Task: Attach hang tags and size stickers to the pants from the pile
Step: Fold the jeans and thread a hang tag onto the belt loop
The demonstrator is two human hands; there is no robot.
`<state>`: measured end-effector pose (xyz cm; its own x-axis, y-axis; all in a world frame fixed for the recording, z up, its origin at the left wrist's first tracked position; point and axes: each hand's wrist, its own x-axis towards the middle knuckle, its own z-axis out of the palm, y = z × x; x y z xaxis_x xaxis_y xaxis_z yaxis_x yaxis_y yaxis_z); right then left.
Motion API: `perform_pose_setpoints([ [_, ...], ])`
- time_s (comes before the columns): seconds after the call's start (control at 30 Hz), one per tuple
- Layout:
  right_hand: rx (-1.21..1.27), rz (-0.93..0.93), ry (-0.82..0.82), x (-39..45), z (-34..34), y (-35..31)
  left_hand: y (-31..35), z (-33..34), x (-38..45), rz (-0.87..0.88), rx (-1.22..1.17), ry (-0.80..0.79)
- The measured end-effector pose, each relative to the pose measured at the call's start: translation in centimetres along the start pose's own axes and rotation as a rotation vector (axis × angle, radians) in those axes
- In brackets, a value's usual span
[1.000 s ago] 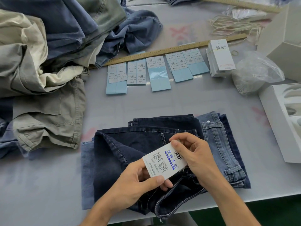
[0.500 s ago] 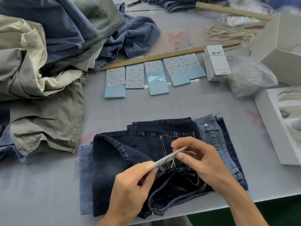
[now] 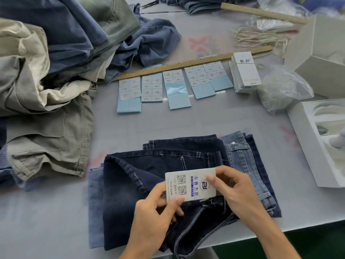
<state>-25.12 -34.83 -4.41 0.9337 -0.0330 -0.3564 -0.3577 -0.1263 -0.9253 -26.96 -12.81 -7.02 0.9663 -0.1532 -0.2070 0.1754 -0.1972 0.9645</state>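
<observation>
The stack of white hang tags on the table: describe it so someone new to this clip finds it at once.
Follow the long wooden ruler lying across the grey table to its right end. There, just right of the row of pale blue sticker sheets, sits the stack of white hang tags. It alone is thick, all white, with black brush characters on top.

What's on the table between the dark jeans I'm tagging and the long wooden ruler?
In the head view, sticker sheets lie just below the wooden ruler; then bare table down to the dark jeans.

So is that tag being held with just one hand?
No, both the left hand and right hand pinch the tag.
</observation>
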Motion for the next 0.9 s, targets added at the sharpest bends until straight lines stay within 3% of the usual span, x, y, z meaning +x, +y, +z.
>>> perform_pose_setpoints([
  [0.07, -0.011, 0.033, 0.02, 0.6, 1.0, 0.0, -0.2, -0.1, 0.0, -0.143, -0.112, -0.009],
  [0.13, -0.027, 0.036, -0.03, 1.4, 1.3, -0.1, 0.1, -0.5, 0.3, -0.171, -0.211, 0.028],
  [0.3, -0.105, 0.155, -0.489, 2.6, 0.3, -0.2, 0.5, -1.3, 1.2, -0.231, -0.371, 0.127],
  [0.5, 0.15, 0.135, -0.182, 2.8, 2.0, 1.2, 0.5, -1.3, 0.6, -0.281, -0.422, -0.061],
  [0.9, 0.301, 0.138, -0.119, 3.4, 3.0, 0.7, 0.6, -3.1, 0.7, -0.345, -0.389, -0.281],
])
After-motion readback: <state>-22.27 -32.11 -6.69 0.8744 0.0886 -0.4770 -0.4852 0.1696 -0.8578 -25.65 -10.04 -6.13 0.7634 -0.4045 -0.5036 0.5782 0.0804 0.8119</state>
